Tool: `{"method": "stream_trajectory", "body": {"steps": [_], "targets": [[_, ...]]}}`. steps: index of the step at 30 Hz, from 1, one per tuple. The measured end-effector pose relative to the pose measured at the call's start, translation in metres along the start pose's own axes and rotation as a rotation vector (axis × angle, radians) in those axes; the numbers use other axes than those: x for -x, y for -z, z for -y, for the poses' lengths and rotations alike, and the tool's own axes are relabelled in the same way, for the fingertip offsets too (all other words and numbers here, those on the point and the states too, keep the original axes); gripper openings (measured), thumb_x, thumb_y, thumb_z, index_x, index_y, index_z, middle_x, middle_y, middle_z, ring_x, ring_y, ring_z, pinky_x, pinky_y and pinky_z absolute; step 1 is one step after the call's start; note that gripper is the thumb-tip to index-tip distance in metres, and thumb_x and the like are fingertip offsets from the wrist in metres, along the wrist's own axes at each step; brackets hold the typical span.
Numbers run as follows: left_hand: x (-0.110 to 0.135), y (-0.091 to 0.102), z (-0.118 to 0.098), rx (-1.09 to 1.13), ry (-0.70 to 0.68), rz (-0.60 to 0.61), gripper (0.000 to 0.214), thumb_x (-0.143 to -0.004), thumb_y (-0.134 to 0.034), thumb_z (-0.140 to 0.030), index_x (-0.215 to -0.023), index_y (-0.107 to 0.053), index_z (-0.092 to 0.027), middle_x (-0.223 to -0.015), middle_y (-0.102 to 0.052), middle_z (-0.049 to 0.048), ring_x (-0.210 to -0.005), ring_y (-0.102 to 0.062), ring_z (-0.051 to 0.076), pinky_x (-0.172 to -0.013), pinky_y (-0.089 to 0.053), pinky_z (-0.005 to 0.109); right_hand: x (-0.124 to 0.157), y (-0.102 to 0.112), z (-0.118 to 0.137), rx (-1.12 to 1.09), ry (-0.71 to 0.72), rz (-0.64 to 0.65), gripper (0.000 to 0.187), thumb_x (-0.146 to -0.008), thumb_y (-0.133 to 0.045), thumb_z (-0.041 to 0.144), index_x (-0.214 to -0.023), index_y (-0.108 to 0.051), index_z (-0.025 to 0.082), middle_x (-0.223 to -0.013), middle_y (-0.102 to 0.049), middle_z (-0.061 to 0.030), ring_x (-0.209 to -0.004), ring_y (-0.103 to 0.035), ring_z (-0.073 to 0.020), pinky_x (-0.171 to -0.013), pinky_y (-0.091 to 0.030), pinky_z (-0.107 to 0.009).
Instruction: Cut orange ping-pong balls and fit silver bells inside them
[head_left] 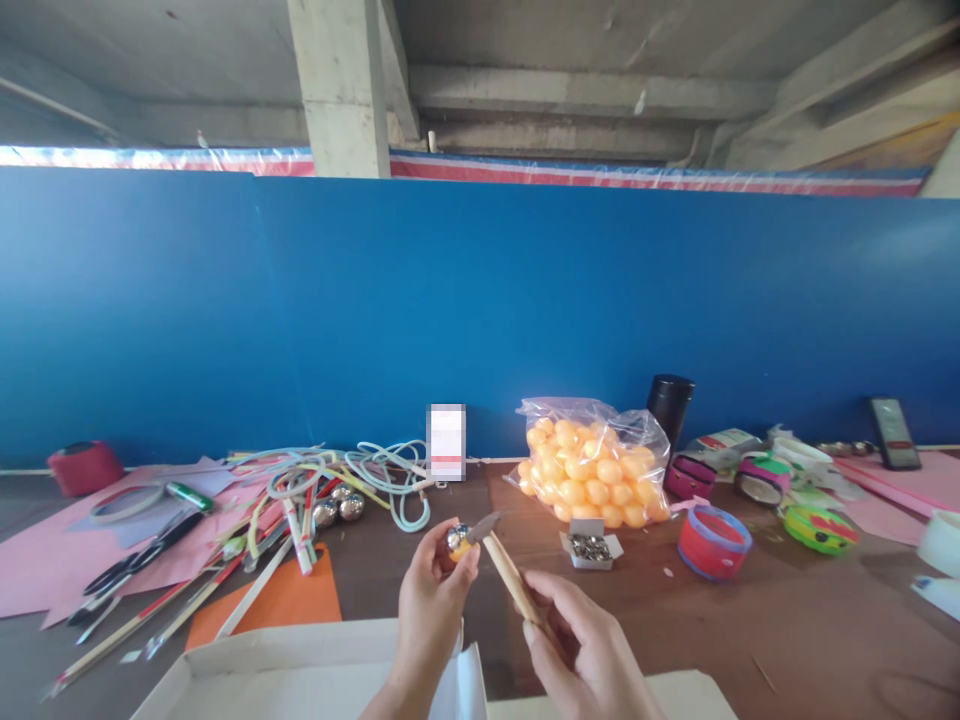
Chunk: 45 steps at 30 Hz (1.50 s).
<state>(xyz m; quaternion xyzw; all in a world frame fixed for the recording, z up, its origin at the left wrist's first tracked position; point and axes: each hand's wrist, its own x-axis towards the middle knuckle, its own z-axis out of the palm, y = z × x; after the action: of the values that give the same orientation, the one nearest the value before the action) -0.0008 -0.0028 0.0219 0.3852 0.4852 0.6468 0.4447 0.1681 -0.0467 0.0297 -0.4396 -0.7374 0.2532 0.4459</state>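
Observation:
Between the thumb and fingers of my left hand [435,590] is a small ball [457,541], shiny silver on top with orange showing below. My right hand [581,640] is closed around a pale wooden stick [510,577], which slants up toward the ball. A grey pointed blade-like piece [484,526] meets the stick's upper end and the ball; whether it is joined to the stick I cannot tell. Just beyond my right hand stands an open small box [592,562] of tiny metal pieces. Behind it sits a clear bag of orange balls [589,475].
White open box trays [300,640] lie in front of me. To the left are tangled strips and tubes [300,480], silver balls [337,507], scissors [142,555] and orange paper [285,600]. Rightward are a red tape roll [714,545], a black cylinder [670,405] and a phone [894,433].

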Motion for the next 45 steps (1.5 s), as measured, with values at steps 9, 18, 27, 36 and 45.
{"method": "stream_trajectory", "body": {"steps": [9, 18, 27, 36, 45], "targets": [[-0.0020, 0.0007, 0.0025, 0.005, 0.017, 0.004, 0.052, -0.060, -0.075, -0.038, -0.105, -0.058, -0.016, -0.085, -0.069, 0.0045, -0.078, -0.066, 0.019, -0.067, -0.054, 0.028, -0.0005, 0.0003, -0.0003, -0.017, 0.018, -0.005, 0.034, -0.079, -0.054, 0.022, -0.112, -0.056, 0.021, -0.087, -0.069, -0.0063, -0.063, -0.062, -0.0163, -0.060, -0.054, -0.023], [0.0003, -0.0014, -0.0005, 0.025, 0.002, -0.009, 0.052, -0.059, -0.075, -0.036, -0.103, -0.059, -0.015, -0.081, -0.069, 0.0044, -0.075, -0.067, 0.019, -0.064, -0.054, 0.028, -0.0006, 0.0003, 0.0026, -0.031, 0.019, -0.059, 0.030, -0.080, -0.053, 0.028, -0.109, -0.059, 0.021, -0.086, -0.069, -0.0074, -0.061, -0.062, -0.0158, -0.060, -0.054, -0.023], [0.0007, -0.0013, -0.0027, 0.005, 0.013, -0.001, 0.050, -0.061, -0.074, -0.036, -0.104, -0.059, -0.015, -0.084, -0.070, 0.0051, -0.075, -0.066, 0.019, -0.065, -0.055, 0.028, -0.0003, -0.0033, 0.0064, -0.128, -0.039, -0.095, 0.030, -0.083, -0.049, 0.035, -0.109, -0.056, 0.020, -0.082, -0.069, -0.0061, -0.049, -0.055, -0.0121, -0.045, -0.048, -0.020], [-0.0001, -0.0013, -0.0001, 0.020, 0.015, 0.015, 0.052, -0.061, -0.074, -0.036, -0.105, -0.057, -0.014, -0.080, -0.067, 0.0031, -0.073, -0.065, 0.017, -0.063, -0.055, 0.028, 0.0008, -0.0065, -0.0001, -0.008, 0.005, -0.084, 0.032, -0.077, -0.053, 0.027, -0.107, -0.059, 0.021, -0.080, -0.068, -0.0052, -0.058, -0.059, -0.0155, -0.054, -0.051, -0.022], [0.0009, -0.0007, -0.0011, 0.007, 0.009, 0.009, 0.052, -0.061, -0.074, -0.036, -0.105, -0.057, -0.014, -0.083, -0.068, 0.0047, -0.075, -0.065, 0.018, -0.064, -0.055, 0.028, -0.0004, -0.0017, 0.0006, -0.016, 0.009, -0.039, 0.032, -0.079, -0.053, 0.025, -0.111, -0.057, 0.020, -0.088, -0.069, -0.0071, -0.061, -0.061, -0.0157, -0.060, -0.053, -0.024]]}}
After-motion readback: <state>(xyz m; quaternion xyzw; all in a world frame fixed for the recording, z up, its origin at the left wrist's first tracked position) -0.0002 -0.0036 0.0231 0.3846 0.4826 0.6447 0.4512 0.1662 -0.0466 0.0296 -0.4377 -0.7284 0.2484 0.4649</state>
